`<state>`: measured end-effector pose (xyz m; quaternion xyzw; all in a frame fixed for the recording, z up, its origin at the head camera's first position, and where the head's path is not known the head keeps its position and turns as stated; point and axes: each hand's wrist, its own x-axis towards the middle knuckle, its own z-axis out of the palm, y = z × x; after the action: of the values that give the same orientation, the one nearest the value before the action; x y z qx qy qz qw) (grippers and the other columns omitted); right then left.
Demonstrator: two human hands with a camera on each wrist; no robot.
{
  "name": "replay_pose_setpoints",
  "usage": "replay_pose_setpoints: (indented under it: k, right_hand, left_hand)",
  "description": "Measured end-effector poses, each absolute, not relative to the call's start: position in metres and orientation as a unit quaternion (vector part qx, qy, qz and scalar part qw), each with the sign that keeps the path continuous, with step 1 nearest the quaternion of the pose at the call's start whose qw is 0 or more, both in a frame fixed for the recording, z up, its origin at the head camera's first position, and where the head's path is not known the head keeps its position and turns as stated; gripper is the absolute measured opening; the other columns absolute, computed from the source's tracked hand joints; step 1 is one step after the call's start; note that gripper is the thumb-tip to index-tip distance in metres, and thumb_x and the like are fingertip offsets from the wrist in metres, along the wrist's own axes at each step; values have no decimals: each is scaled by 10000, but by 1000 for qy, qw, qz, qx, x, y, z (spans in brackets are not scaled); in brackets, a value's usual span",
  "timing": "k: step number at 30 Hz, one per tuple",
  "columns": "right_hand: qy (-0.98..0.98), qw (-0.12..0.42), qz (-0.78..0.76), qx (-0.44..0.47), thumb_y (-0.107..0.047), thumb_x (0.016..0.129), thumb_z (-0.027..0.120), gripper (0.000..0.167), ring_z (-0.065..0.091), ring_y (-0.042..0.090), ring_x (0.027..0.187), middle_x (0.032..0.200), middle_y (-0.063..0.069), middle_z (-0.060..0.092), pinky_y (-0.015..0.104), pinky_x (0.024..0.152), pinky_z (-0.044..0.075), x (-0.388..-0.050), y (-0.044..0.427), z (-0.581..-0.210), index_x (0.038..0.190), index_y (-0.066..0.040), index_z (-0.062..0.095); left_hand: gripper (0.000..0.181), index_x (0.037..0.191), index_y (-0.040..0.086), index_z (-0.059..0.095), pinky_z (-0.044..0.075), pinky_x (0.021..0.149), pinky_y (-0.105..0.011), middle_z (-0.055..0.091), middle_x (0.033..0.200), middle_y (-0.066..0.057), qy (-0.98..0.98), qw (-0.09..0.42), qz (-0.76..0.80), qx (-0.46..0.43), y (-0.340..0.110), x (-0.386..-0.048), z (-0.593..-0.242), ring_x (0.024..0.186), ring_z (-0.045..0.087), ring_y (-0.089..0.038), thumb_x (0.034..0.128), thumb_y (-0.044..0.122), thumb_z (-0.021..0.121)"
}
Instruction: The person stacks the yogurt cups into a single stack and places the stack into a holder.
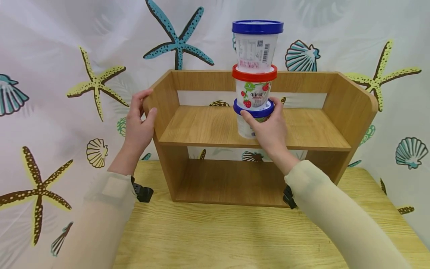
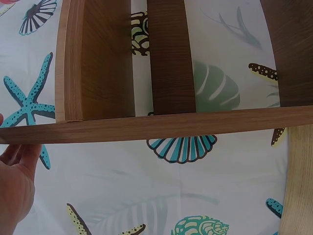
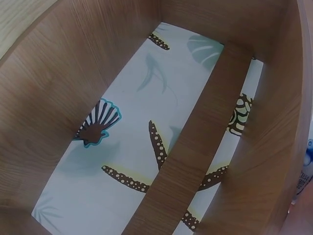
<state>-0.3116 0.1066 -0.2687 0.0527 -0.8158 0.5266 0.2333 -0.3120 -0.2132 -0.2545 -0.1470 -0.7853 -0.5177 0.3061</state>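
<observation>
A two-tier wooden shelf (image 1: 208, 127) stands on the table. On its upper board is a stack of three plastic tubs. The bottom tub (image 1: 246, 127) has a blue lid, the middle tub (image 1: 253, 91) a red lid and strawberry print, the top tub (image 1: 256, 52) a blue lid and printed label. My right hand (image 1: 271, 129) grips the bottom tub near its lid, thumb in front and fingers round the far right side. With my left hand (image 1: 139, 123) I hold the upper edge of the shelf's left side panel (image 1: 159, 108). In the left wrist view that hand (image 2: 17, 191) is partly cut off.
A light wooden table (image 1: 208, 235) extends in front of the shelf. Behind hangs a white cloth (image 1: 111, 33) printed with starfish and shells. The shelf's lower board (image 1: 231, 183) lies beneath my right forearm. The right side panel (image 1: 352, 104) rises beyond the stack.
</observation>
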Motion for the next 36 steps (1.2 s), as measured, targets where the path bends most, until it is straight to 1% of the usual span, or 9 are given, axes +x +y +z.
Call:
replay_pose_setpoints:
  k: [9, 17, 22, 24, 27, 31, 36]
  right_hand:
    - [-818, 249, 518, 41, -633, 784, 689, 910, 472, 247, 1256, 1404, 74, 451, 441, 1016, 398, -321, 106, -267, 1440, -192, 239]
    - [-815, 253, 520, 27, -624, 786, 693, 926, 458, 250, 1273, 1416, 73, 437, 442, 1022, 393, -325, 105, -266, 1451, -196, 212]
    - [-805, 250, 538, 27, -613, 781, 706, 1007, 396, 252, 1327, 1472, 92, 364, 447, 1059, 354, -323, 105, -266, 1504, -198, 140]
    - [-799, 248, 548, 30, -605, 779, 714, 1032, 353, 250, 1352, 1504, 92, 311, 451, 1074, 335, -319, 105, -265, 1516, -201, 116]
    - [-789, 252, 558, 43, -576, 784, 727, 1010, 305, 243, 1362, 1520, 72, 266, 444, 1077, 323, -312, 108, -265, 1510, -197, 135]
    - [-783, 256, 562, 74, -486, 820, 741, 931, 293, 250, 1346, 1513, 63, 271, 472, 1057, 331, -296, 115, -264, 1490, -172, 175]
    - [-795, 241, 546, 106, -379, 858, 742, 866, 319, 245, 1351, 1506, 78, 286, 524, 1038, 335, -271, 127, -267, 1473, -137, 182]
  left_hand:
    - [462, 1429, 209, 390, 405, 1011, -506, 439, 1438, -55, -784, 304, -520, -153, -212, -314, -253, 1238, 449, -251, 988, 81, 441]
    - [462, 1427, 216, 389, 399, 1018, -504, 436, 1438, -53, -785, 303, -518, -154, -210, -316, -253, 1243, 444, -249, 988, 82, 439]
    - [462, 1429, 215, 388, 399, 1016, -510, 437, 1439, -58, -785, 301, -519, -152, -210, -314, -253, 1243, 444, -257, 989, 84, 442]
    - [462, 1430, 216, 389, 396, 1018, -511, 436, 1440, -57, -785, 301, -520, -150, -210, -314, -253, 1246, 442, -258, 990, 84, 443]
    - [464, 1432, 218, 386, 389, 1025, -513, 428, 1447, -53, -786, 300, -520, -148, -211, -313, -254, 1256, 434, -256, 991, 83, 443]
    - [464, 1432, 217, 388, 382, 1031, -509, 429, 1446, -58, -785, 302, -521, -148, -212, -312, -255, 1257, 433, -259, 992, 82, 444]
    - [460, 1430, 211, 394, 403, 1011, -503, 440, 1437, -56, -786, 304, -517, -149, -213, -313, -254, 1240, 445, -247, 991, 82, 447]
